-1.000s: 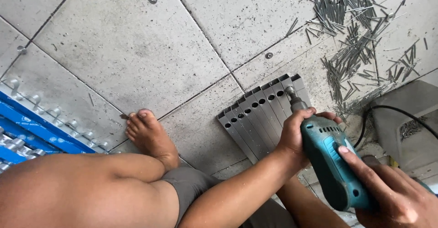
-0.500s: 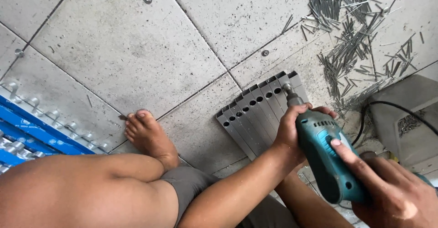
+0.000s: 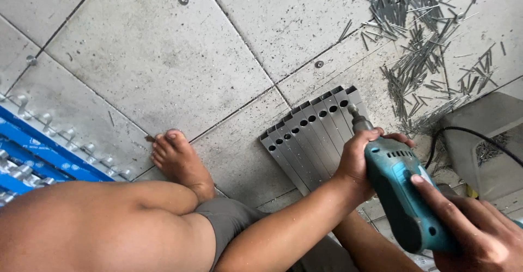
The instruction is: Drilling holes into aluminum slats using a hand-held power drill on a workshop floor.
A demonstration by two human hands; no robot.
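A teal electric drill (image 3: pixel 400 193) points down at a row of grey metal channel bars (image 3: pixel 313 136) lying side by side on the tiled floor, each with a round hole near its top end. Its bit touches the bar at the right end of the row. My left hand (image 3: pixel 362 157) wraps the drill's front near the chuck. My right hand (image 3: pixel 471 228) grips the rear body, one finger lying along the casing. My bare left foot (image 3: pixel 180 160) rests on the floor to the left of the bars.
A heap of thin metal strips and shavings (image 3: pixel 419 49) lies at the upper right. A black cable (image 3: pixel 474 136) runs over a grey slab (image 3: pixel 485 141) at right. Blue racks with metal fittings (image 3: pixel 38 157) sit at the left edge. My bent knee fills the bottom left.
The view has shifted slightly, and the drill and both hands have stayed on the right end of the row of bars. The foot has not moved.
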